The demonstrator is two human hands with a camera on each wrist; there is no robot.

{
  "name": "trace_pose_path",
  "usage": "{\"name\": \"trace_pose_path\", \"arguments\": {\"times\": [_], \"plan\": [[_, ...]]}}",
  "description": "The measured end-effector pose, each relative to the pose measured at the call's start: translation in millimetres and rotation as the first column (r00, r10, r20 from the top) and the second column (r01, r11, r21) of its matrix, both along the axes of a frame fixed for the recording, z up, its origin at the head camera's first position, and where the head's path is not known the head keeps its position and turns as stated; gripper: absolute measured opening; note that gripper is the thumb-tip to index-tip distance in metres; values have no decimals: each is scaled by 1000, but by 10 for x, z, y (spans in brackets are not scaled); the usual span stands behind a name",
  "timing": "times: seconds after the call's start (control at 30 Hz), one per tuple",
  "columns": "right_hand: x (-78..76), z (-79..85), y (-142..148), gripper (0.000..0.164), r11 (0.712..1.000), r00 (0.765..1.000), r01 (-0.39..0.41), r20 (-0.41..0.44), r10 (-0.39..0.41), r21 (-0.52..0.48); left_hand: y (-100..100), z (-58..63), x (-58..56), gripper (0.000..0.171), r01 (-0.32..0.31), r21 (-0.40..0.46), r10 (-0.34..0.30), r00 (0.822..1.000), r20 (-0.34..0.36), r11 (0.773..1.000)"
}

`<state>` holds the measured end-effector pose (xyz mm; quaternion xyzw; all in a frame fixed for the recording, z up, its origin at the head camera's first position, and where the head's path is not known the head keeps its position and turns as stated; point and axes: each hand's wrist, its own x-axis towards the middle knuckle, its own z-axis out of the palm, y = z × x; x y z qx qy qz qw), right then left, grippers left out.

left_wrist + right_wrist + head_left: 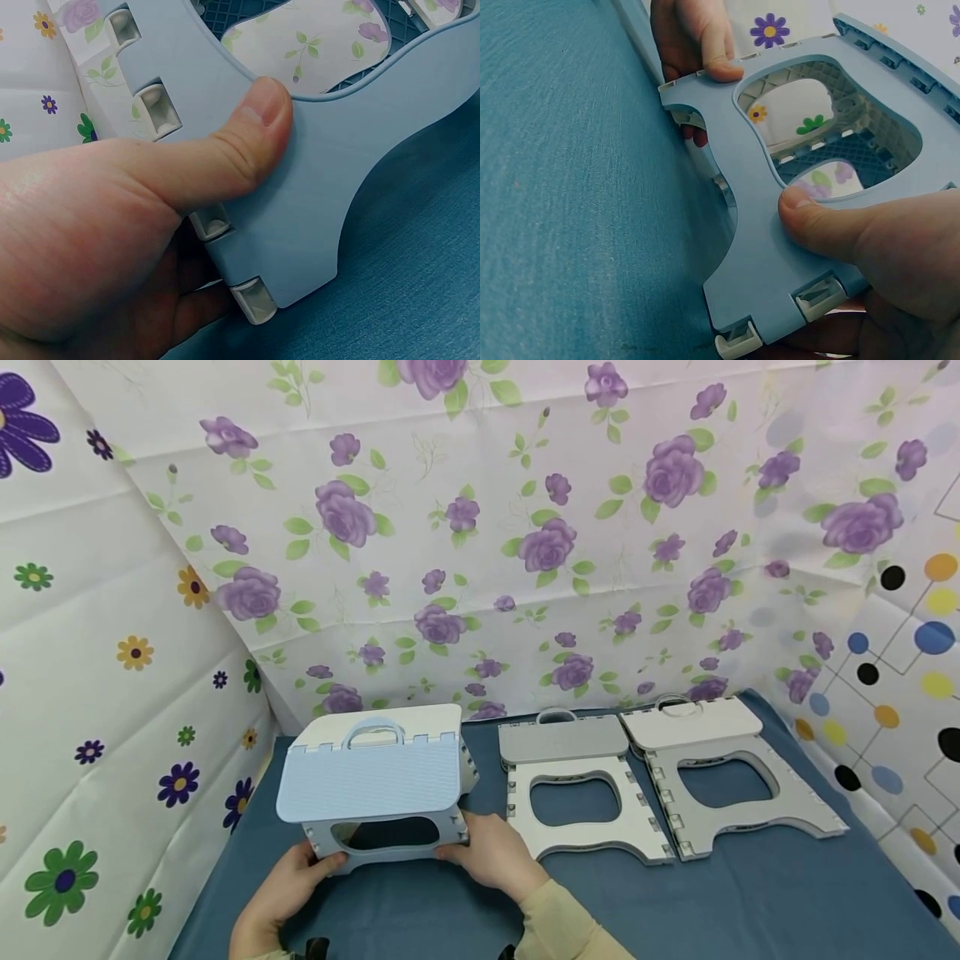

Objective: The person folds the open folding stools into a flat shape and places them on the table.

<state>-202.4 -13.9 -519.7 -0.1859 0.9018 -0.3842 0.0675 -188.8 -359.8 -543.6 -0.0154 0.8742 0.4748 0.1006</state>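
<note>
A light blue and white folding step stool (371,781) stands unfolded at the left of the table, its blue ribbed top half toward me and a carry handle in the middle. My left hand (288,885) grips the left edge of its front leg panel, thumb on the blue face (300,187) below the oval opening. At the opposite edge my right hand (491,852) grips the same panel, its thumb (817,225) pressed on the front and fingers behind, partly hidden. White hinge pieces (255,300) line the panel's side.
Two more folding stools lie folded flat to the right: a grey and white one (581,839) and a white one (795,789) beside it. Blue cloth (750,910) covers the table. Flower-printed sheets (510,585) hang behind and at the left, a dotted one (892,693) at the right.
</note>
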Motion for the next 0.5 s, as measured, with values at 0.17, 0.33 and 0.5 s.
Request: {"name": "trace_pose_path", "arguments": {"times": [0.17,0.33,0.5], "plan": [[-3,-2,3,42,1000,1000,-2,-2,2,2,10,29,2,46,2,9,-2,1000,10,1000],[3,-16,-7,45,1000,1000,7,18,-7,19,16,32,15,46,4,2,-4,1000,13,1000],[-8,-32,-19,44,1000,1000,10,18,-10,20,8,24,13,47,6,-6,-6,1000,3,1000]]}}
